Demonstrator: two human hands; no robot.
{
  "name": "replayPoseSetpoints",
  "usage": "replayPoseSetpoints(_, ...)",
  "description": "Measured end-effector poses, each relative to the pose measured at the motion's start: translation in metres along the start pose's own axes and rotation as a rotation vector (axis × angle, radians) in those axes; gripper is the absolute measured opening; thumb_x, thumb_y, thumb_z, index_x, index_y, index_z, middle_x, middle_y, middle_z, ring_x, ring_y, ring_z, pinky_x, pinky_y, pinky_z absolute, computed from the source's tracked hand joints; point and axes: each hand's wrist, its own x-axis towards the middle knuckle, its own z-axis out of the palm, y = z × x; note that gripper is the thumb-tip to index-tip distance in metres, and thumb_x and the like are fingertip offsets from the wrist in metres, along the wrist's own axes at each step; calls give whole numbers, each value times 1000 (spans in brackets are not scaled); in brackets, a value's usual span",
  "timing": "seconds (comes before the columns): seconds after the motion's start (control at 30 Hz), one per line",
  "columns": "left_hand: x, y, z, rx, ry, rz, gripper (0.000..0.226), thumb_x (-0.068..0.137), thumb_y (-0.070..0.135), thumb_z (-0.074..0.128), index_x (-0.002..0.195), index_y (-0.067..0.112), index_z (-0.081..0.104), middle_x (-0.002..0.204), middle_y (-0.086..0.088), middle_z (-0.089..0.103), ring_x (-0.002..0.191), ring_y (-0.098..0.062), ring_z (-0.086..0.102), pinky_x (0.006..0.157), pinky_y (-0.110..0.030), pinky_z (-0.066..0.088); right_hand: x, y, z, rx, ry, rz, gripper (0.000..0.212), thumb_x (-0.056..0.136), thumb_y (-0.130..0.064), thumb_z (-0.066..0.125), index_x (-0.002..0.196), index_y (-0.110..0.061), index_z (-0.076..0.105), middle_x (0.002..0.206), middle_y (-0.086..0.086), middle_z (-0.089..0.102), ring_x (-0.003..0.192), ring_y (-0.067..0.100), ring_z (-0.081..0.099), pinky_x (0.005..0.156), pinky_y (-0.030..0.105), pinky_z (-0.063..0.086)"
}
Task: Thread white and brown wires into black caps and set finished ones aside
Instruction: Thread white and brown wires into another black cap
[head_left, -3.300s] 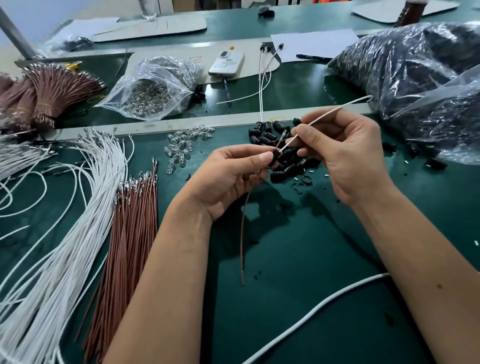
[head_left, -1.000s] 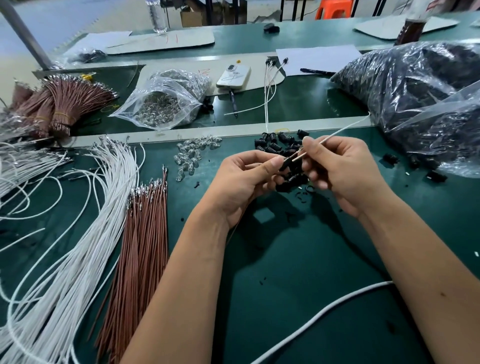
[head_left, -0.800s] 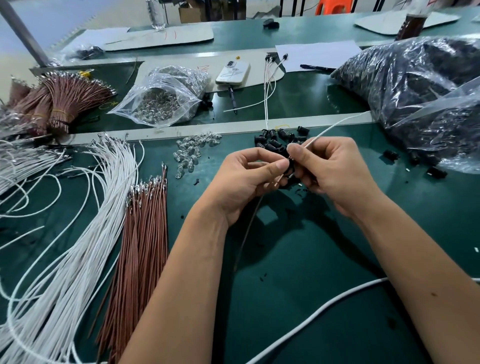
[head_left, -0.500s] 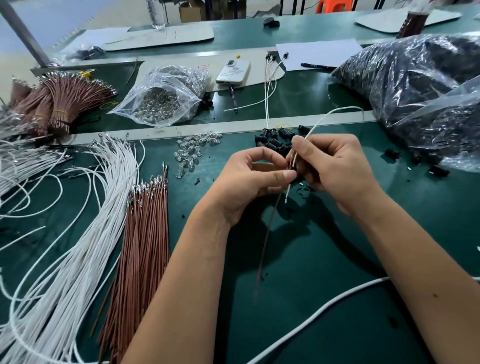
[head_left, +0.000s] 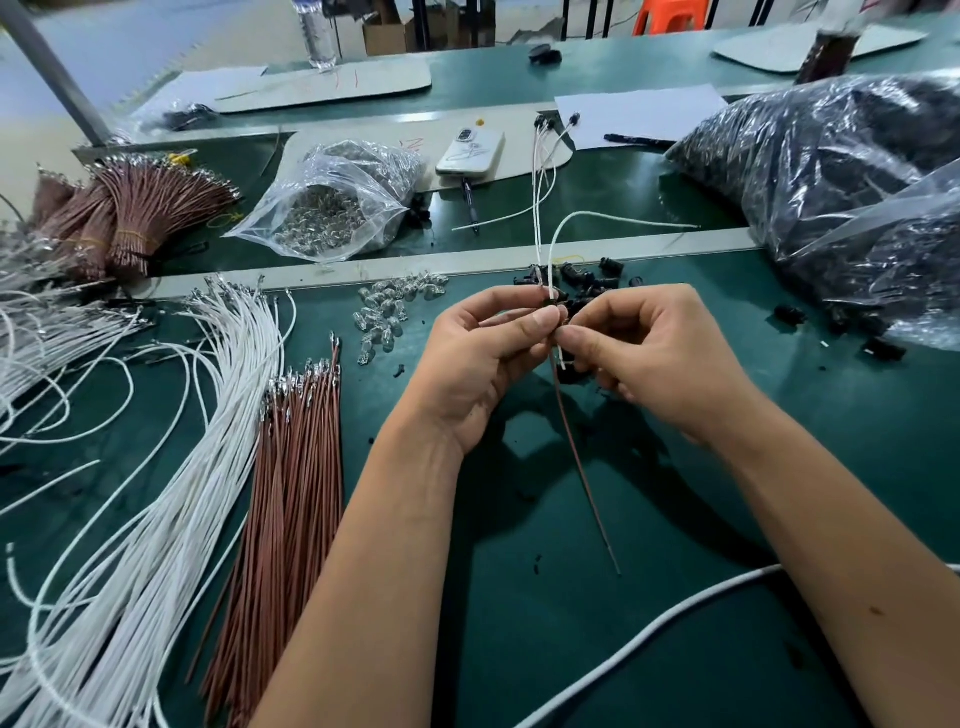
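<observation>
Both hands meet above the middle of the desk (head_left: 597, 649), whose top is a smooth dark green mat crossed by a pale metal strip. The left hand (head_left: 485, 364) pinches a small black cap (head_left: 551, 304) between thumb and forefinger, and the right hand (head_left: 660, 358) pinches the wires just beneath it, fingertips almost touching. A thin white wire (head_left: 558, 234) rises from the cap, arches over and runs off to the right; a slim brown wire (head_left: 582, 462) hangs down from the fingers to the mat. Just behind the hands lies a loose heap of black caps (head_left: 592, 280), matt and stubby, with a scatter of clear glassy bulbs (head_left: 389, 312) to its left. Farther left, a sheaf of white wires (head_left: 171, 467) fans out beside a straighter bundle of brown wires (head_left: 291, 467) with metal tips. Crinkled plastic bags (head_left: 831, 182) of dark parts bulge at the right edge. A thick white cable (head_left: 675, 618) curves across the near mat.
</observation>
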Motion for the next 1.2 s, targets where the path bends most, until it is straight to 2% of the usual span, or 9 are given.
replayPoseSetpoints(0.3, 0, 1, -1, -26, -16, -13, 24, 66, 13, 77, 90, 12, 72, 90, -8, 76, 69, -13, 67, 67, -21, 50, -5, -8, 5, 45, -96, 15, 18, 94, -11, 75, 77, -9, 72, 58, -1, 62, 48, 10, 49, 45, 17, 39)
replayPoseSetpoints(0.37, 1, 3, -1, -107, -6, -9, 22, 69, 10, 74, 91, 10, 72, 88, -8, 76, 67, -13, 64, 64, -20, 52, -5, -10, 0, 31, -219, 18, 17, 93, -8, 75, 77, -8, 71, 59, 1, 63, 48, 12, 49, 47, 18, 40)
replayPoseSetpoints(0.5, 0, 7, -3, -210, -11, 18, 23, 73, 11, 69, 96, 7, 72, 86, -5, 76, 69, -12, 67, 64, -20, 56, -10, -17, -8, -31, -699, 137, 14, 89, -15, 75, 76, -14, 71, 63, 4, 65, 49, 12, 51, 45, 19, 39)
replayPoseSetpoints(0.57, 0, 8, -3, -225, -28, 26, 27, 75, 11, 68, 101, 5, 69, 86, -5, 75, 70, -12, 67, 67, -21, 56, -12, -18, -9, -46, -802, 159, 14, 91, -20, 75, 79, -14, 71, 64, 4, 64, 49, 10, 51, 43, 18, 37)
replayPoseSetpoints(0.67, -1, 9, -2, -148, -48, 22, 24, 75, 11, 68, 99, 7, 69, 87, -5, 75, 67, -12, 67, 60, -22, 57, -11, -16, 2, 99, -529, 149, 25, 93, -32, 75, 88, -7, 74, 66, 5, 64, 48, 9, 49, 39, 16, 33)
replayPoseSetpoints(0.77, -1, 7, -2, -110, -33, 14, 21, 74, 9, 69, 95, 7, 70, 87, -7, 75, 66, -14, 67, 59, -24, 57, -6, -13, 8, 176, -232, 137, 28, 94, -31, 69, 81, -7, 74, 62, 5, 60, 45, 9, 47, 37, 16, 29)
replayPoseSetpoints(0.93, 3, 11, -8, -243, 81, 52, 25, 76, 10, 68, 100, 6, 69, 83, -4, 75, 66, -11, 67, 59, -19, 55, -13, -13, 2, -12, -582, 201, 26, 98, -26, 70, 76, -12, 76, 59, 1, 62, 44, 6, 49, 38, 15, 34)
replayPoseSetpoints(1.1, 1, 9, -5, -138, 20, 18, 21, 73, 9, 70, 94, 7, 70, 85, -6, 75, 66, -12, 68, 62, -21, 57, -6, -11, 12, 99, -98, 130, 36, 87, -47, 73, 86, -10, 73, 64, 5, 65, 46, 11, 52, 37, 18, 33)
replayPoseSetpoints(1.2, 0, 7, 0, -96, 8, 5, 19, 71, 9, 73, 90, 10, 72, 86, -7, 76, 67, -12, 68, 63, -20, 57, -5, -8, 12, 92, -41, 90, 24, 93, -35, 75, 84, -13, 73, 63, 6, 66, 45, 12, 51, 37, 18, 32)
